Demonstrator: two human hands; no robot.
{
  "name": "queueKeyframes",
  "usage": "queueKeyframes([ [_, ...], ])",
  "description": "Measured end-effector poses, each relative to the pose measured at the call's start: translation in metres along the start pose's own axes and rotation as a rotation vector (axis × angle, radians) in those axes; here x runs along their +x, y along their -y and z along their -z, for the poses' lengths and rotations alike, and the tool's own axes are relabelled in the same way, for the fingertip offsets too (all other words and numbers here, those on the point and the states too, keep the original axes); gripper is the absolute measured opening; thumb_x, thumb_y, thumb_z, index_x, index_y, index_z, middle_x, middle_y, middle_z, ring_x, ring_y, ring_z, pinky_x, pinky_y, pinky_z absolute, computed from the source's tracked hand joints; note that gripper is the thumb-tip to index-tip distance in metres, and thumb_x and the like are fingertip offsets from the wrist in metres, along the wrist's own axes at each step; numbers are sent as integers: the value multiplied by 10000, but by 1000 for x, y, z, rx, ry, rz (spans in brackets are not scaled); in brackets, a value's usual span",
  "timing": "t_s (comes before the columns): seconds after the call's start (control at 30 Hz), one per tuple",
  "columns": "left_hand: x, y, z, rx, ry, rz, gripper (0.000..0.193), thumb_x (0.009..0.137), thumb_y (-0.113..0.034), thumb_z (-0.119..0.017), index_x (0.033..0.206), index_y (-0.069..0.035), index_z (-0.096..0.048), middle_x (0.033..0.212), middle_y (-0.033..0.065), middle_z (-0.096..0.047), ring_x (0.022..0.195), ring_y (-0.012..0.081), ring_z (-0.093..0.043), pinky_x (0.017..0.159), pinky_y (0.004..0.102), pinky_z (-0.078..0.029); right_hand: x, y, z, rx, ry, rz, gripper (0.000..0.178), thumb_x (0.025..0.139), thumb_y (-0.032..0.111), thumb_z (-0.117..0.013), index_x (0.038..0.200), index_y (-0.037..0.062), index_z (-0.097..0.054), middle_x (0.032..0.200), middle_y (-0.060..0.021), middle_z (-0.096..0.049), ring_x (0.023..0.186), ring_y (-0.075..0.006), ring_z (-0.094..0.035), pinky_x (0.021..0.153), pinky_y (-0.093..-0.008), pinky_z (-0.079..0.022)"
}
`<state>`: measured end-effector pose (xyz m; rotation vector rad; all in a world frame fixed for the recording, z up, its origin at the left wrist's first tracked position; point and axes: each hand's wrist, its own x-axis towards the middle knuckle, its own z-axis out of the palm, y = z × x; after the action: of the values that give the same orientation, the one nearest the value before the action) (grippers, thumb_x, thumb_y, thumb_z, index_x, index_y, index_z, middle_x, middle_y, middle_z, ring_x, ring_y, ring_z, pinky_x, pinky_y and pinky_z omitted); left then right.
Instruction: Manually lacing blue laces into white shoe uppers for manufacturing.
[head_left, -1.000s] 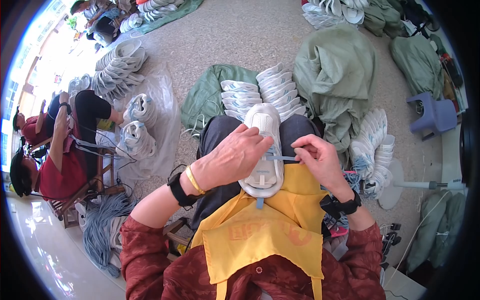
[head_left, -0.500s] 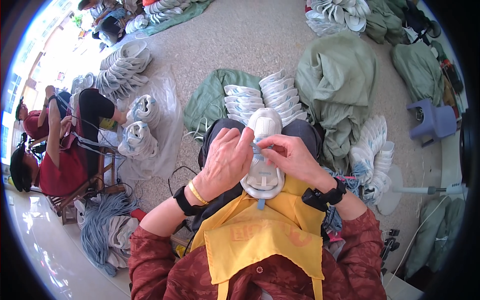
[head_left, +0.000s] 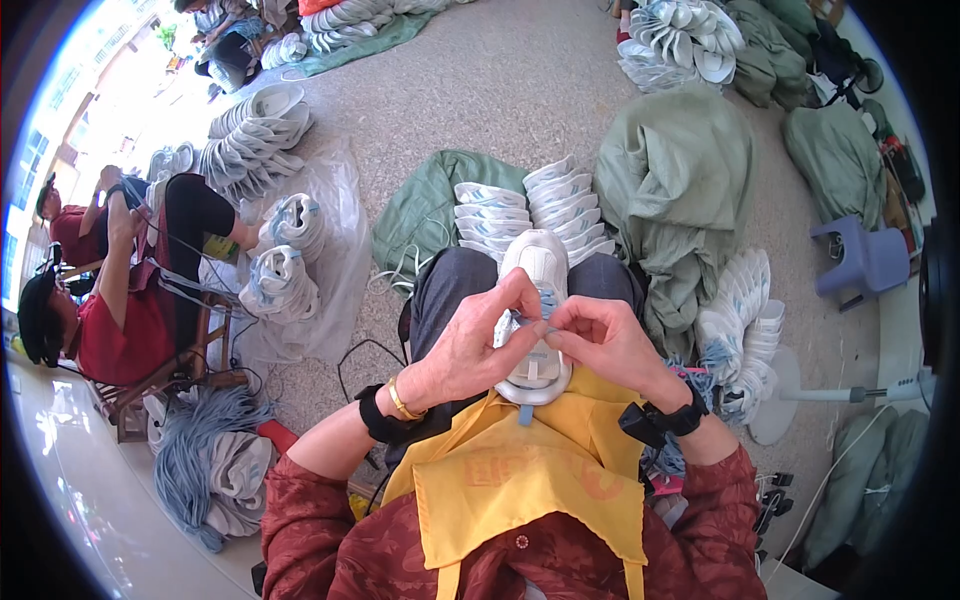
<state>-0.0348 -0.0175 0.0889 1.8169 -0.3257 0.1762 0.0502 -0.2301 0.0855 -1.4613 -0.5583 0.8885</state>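
A white sneaker (head_left: 536, 258) lies between my thighs, toe pointing away and its heel opening against my yellow apron (head_left: 530, 470). Over its lacing area, my left hand (head_left: 478, 335) and my right hand (head_left: 606, 345) come together at the fingertips. Both are closed in a pinch on what looks like a pale blue-grey shoelace, mostly covered by the fingers. A blue pull tab (head_left: 526, 414) sticks out at the heel.
Stacked white shoes (head_left: 495, 215) stand just past my knees, beside green cloth (head_left: 675, 170). More shoes (head_left: 735, 320) and a purple stool (head_left: 862, 262) are at right. On the left, a seated co-worker (head_left: 120, 330) is near bundled blue laces (head_left: 205, 465) and shoes on plastic.
My hands have drawn closer together and moved slightly nearer to me, the left fingers now meeting the right over the sneaker. The view has shifted a little.
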Motion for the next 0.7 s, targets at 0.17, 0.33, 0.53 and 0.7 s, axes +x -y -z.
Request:
queueKeyframes([
  [0.17,-5,9,5,-165,26,87,101,1012,-31,-625,1056,-10,-537,952,25,-561,872,109,-556,792,277,-472,-24,9,17,-224,39,-10,149,964,115,-746,901,29,-642,799,66,-598,720,-2,-568,622,-179,-442],
  [0.33,-10,14,16,-448,-72,246,87,1044,-65,-603,1064,-55,-519,951,-13,-536,871,65,-530,793,247,-455,-56,-2,51,12,-71,-1,173,964,94,-713,832,39,-615,768,43,-586,654,-16,-544,567,-191,-415],
  [0.53,-15,27,21,-491,-111,277,57,1034,-9,-566,1036,-51,-528,946,-22,-529,879,59,-521,780,241,-448,-77,-23,87,366,-234,118,372,1050,179,-594,715,69,-474,721,-31,-541,560,-80,-469,494,-236,-367],
  [0.7,-23,36,6,-414,-134,271,69,1013,-10,-589,1028,-46,-532,947,-17,-540,878,74,-527,784,254,-464,-92,-50,111,599,-383,104,441,1058,219,-593,682,136,-378,671,1,-436,520,-83,-407,483,-247,-311],
])
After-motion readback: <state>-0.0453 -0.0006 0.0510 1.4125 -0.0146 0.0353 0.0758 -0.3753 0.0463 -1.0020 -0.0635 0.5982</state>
